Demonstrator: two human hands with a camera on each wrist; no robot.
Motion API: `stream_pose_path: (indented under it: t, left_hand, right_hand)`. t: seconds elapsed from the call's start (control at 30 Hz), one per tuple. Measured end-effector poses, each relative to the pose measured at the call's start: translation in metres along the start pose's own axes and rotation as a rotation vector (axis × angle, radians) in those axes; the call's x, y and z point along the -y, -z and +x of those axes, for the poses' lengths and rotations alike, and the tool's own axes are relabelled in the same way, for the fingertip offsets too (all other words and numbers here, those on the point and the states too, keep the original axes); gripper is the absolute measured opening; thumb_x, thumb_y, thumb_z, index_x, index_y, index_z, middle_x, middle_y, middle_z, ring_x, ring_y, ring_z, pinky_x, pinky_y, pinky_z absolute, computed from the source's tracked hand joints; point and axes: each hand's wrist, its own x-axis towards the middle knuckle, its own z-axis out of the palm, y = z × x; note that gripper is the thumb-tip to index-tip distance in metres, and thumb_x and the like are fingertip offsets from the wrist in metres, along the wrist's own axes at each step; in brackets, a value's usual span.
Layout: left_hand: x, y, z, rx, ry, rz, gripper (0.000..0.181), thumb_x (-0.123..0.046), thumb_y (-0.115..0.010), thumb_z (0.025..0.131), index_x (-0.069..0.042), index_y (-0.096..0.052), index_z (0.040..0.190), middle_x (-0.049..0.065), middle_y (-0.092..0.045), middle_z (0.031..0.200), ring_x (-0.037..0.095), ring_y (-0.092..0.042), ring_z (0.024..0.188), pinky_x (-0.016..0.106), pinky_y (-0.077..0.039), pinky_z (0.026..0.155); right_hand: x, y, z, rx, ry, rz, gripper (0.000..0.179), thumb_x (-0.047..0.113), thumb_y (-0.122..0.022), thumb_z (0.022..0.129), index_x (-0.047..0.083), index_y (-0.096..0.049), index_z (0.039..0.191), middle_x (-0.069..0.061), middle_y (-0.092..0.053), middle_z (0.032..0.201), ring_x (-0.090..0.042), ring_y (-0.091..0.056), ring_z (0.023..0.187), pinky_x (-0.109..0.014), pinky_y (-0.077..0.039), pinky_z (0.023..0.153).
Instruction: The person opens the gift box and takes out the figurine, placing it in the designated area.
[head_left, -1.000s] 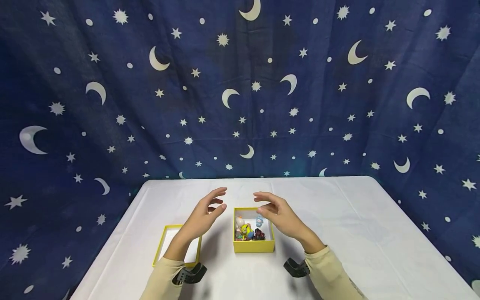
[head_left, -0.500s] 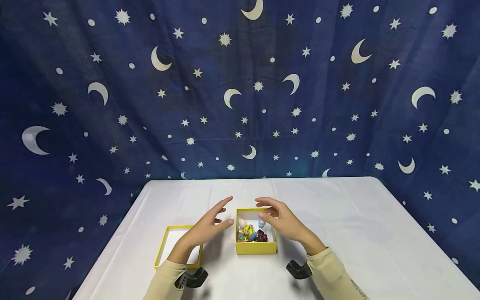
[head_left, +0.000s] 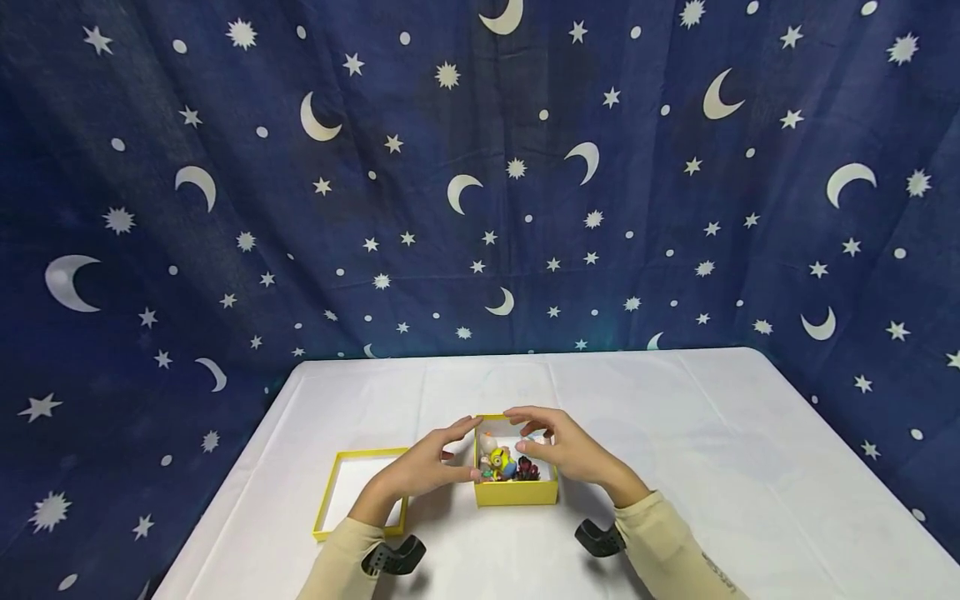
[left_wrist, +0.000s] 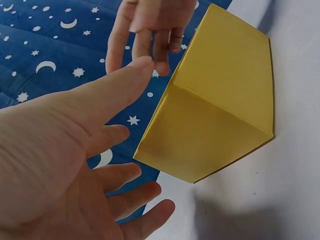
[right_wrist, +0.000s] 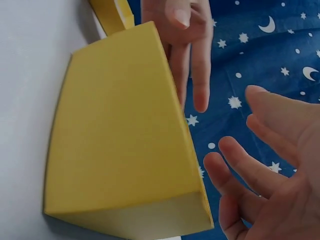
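Observation:
A small yellow box (head_left: 516, 494) stands uncovered on the table with several toy figures in it. Among them are a yellow figure with a goggle eye (head_left: 500, 461), a dark red one (head_left: 528, 470) and a whitish one (head_left: 487, 443). A light blue figure is mostly hidden behind the right fingers. My left hand (head_left: 431, 467) is at the box's left side, fingers extended and thumb apart, fingertips right by the rim. Over the right part of the box my right hand (head_left: 566, 447) hovers with loosely bent fingers and nothing in them. Both wrist views show the box's plain yellow outer walls (left_wrist: 220, 65).
The yellow-edged box lid (head_left: 324, 500) lies to the left with its white inside up, partly covered by the left forearm. A white cloth covers the table (head_left: 675, 467). Behind it hangs a dark blue curtain (head_left: 420, 208) with moons and stars.
My left hand has come down and to the right, up to the box's left side. The right hand has lowered slightly over the box. Box and lid stay in place.

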Motion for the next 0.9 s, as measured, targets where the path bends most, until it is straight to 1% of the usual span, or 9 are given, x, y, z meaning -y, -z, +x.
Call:
stream_pose_path:
  t: [0.13,0.2,0.27,0.33,0.43,0.57,0.7,0.77,0.9]
  left_hand:
    - [-0.002,0.0,0.0,0.044,0.018,-0.033,0.082,-0.026,-0.077,0.09,-0.008,-0.035,0.158,0.017,-0.026,0.167,0.038,-0.028,0.153,0.054,-0.044,0.113]
    - [-0.002,0.0,0.0,0.067,0.032,-0.056,0.082,-0.025,-0.077,0.09,-0.007,-0.034,0.158,0.018,-0.025,0.167,0.039,-0.028,0.153,0.053,-0.044,0.113]
    - [-0.003,-0.001,-0.001,0.081,0.048,-0.073,0.081,-0.025,-0.076,0.091,-0.008,-0.034,0.158,0.018,-0.023,0.168,0.039,-0.029,0.153,0.052,-0.043,0.114]
    - [-0.003,-0.001,0.0,0.086,0.055,-0.082,0.079,-0.024,-0.074,0.093,-0.009,-0.033,0.159,0.02,-0.02,0.168,0.041,-0.032,0.15,0.053,-0.043,0.114]
    - [-0.002,-0.002,-0.001,0.088,0.054,-0.079,0.077,-0.024,-0.072,0.095,-0.01,-0.031,0.159,0.021,-0.018,0.168,0.042,-0.04,0.146,0.052,-0.044,0.113]
    - [0.001,0.0,0.0,0.084,0.044,-0.07,0.078,-0.023,-0.073,0.094,-0.009,-0.032,0.159,0.021,-0.02,0.168,0.041,-0.046,0.141,0.051,-0.047,0.111]
    - [0.004,0.001,0.001,0.078,0.035,-0.067,0.077,-0.02,-0.074,0.093,-0.007,-0.035,0.158,0.022,-0.023,0.167,0.041,-0.048,0.139,0.052,-0.048,0.109]
    - [0.004,0.002,0.001,0.081,0.032,-0.066,0.076,-0.018,-0.074,0.093,-0.007,-0.035,0.158,0.022,-0.023,0.166,0.042,-0.049,0.138,0.053,-0.048,0.108]
    - [0.005,0.001,0.001,0.083,0.036,-0.054,0.075,-0.018,-0.073,0.093,-0.007,-0.036,0.157,0.018,-0.031,0.165,0.041,-0.05,0.137,0.055,-0.047,0.109]
  right_hand:
    - [-0.004,-0.007,0.002,0.018,0.023,-0.005,0.045,0.007,-0.067,0.094,0.001,-0.059,0.138,-0.026,-0.063,0.131,-0.045,-0.061,0.113,-0.047,-0.045,0.09]
    - [-0.006,-0.01,0.002,0.027,0.042,-0.013,0.045,0.004,-0.066,0.094,0.0,-0.059,0.138,-0.026,-0.063,0.131,-0.044,-0.061,0.113,-0.054,-0.047,0.093]
    - [-0.007,-0.013,0.002,0.029,0.053,-0.035,0.045,0.002,-0.066,0.093,0.001,-0.06,0.137,-0.024,-0.065,0.131,-0.04,-0.061,0.112,-0.057,-0.049,0.095]
    - [-0.008,-0.016,0.002,0.024,0.054,-0.077,0.046,0.0,-0.067,0.092,0.003,-0.06,0.138,-0.022,-0.066,0.129,-0.037,-0.062,0.109,-0.054,-0.052,0.092]
    - [-0.009,-0.019,0.002,0.021,0.026,-0.164,0.048,0.0,-0.068,0.092,0.007,-0.061,0.139,-0.017,-0.068,0.129,-0.029,-0.063,0.103,-0.039,-0.054,0.083]
    - [-0.005,-0.023,0.005,0.049,-0.004,-0.328,0.049,0.002,-0.071,0.091,0.01,-0.063,0.138,-0.009,-0.072,0.126,-0.017,-0.063,0.092,-0.024,-0.047,0.071]
    - [-0.001,-0.025,0.007,0.067,-0.002,-0.47,0.05,0.005,-0.076,0.088,0.013,-0.065,0.136,-0.003,-0.075,0.119,-0.006,-0.062,0.081,-0.024,-0.045,0.07]
    - [0.0,-0.025,0.007,0.078,0.005,-0.499,0.051,0.006,-0.076,0.088,0.014,-0.065,0.137,-0.002,-0.076,0.118,-0.003,-0.062,0.078,-0.024,-0.046,0.07]
    - [0.001,-0.024,0.007,0.111,0.021,-0.521,0.05,0.005,-0.074,0.089,0.016,-0.065,0.137,-0.001,-0.077,0.114,-0.001,-0.063,0.076,-0.023,-0.046,0.068]
